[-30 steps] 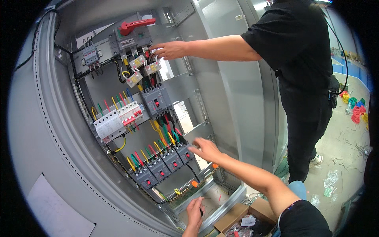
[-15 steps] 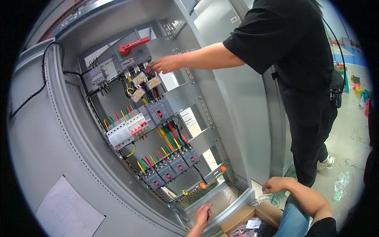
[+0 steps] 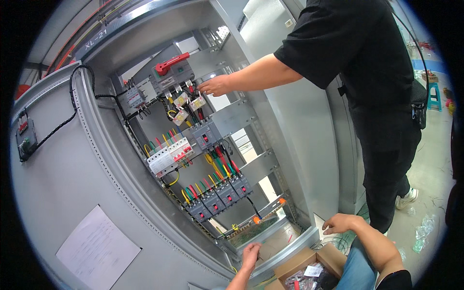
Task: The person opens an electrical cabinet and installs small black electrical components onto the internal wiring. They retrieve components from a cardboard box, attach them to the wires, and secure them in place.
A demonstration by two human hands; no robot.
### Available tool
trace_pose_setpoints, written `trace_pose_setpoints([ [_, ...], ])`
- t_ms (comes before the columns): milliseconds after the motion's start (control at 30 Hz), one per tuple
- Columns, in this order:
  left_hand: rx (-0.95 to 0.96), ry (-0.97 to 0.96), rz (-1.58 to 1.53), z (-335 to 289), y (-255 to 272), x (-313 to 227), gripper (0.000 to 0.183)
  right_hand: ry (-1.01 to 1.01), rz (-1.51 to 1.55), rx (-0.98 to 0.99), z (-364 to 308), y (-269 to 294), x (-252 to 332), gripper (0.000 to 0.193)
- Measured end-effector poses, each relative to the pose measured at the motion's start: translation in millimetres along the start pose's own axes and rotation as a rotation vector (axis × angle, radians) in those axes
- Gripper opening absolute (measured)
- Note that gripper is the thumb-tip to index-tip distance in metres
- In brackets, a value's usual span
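Note:
My left hand (image 3: 250, 255) is low at the cabinet's bottom opening, its fingers pinched together. Something thin and dark seems to show at the fingertips, too small to name. My right hand (image 3: 339, 224) hangs loosely above my bent knee in blue jeans (image 3: 358, 266), fingers partly stretched and holding nothing visible. Between my arms stands an open cardboard box (image 3: 333, 258) with plastic-bagged parts inside. In front is an open grey electrical cabinet (image 3: 290, 169). Its red-handled switch (image 3: 171, 65) sits at the top, above a middle breaker (image 3: 205, 134) and a lower row of breakers (image 3: 212, 203).
A co-worker in black (image 3: 372, 92) stands at right, their hand (image 3: 215, 86) by the switch's terminals. A paper sheet (image 3: 99, 249) is on the left grey door (image 3: 53, 193). Orange insulators (image 3: 256, 220) sit along the bottom bar. Plastic scraps (image 3: 424, 232) lie on the floor.
My view has shifted, so the cabinet sits farther right and a terminal block on the left door has come into sight. The co-worker's hand is slightly farther from the switch terminals.

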State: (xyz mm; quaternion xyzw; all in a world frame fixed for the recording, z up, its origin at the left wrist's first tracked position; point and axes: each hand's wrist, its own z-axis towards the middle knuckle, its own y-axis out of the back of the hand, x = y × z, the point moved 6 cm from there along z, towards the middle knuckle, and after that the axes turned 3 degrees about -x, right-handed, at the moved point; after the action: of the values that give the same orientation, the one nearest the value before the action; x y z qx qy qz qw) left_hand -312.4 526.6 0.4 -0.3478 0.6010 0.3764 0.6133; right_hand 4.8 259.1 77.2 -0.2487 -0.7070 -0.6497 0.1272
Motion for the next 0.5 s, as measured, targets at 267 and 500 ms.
trace_pose_setpoints([
  [267, -0.108, -0.421, 0.429, 18, -5, -189, 0.032, 0.099, -0.056, -0.013, 10, -6, -1, 0.058],
  [500, -0.39, -1.206, 0.734, 50, -35, -456, 0.039, 0.108, -0.043, 0.095, 18, -18, 5, 0.06],
])
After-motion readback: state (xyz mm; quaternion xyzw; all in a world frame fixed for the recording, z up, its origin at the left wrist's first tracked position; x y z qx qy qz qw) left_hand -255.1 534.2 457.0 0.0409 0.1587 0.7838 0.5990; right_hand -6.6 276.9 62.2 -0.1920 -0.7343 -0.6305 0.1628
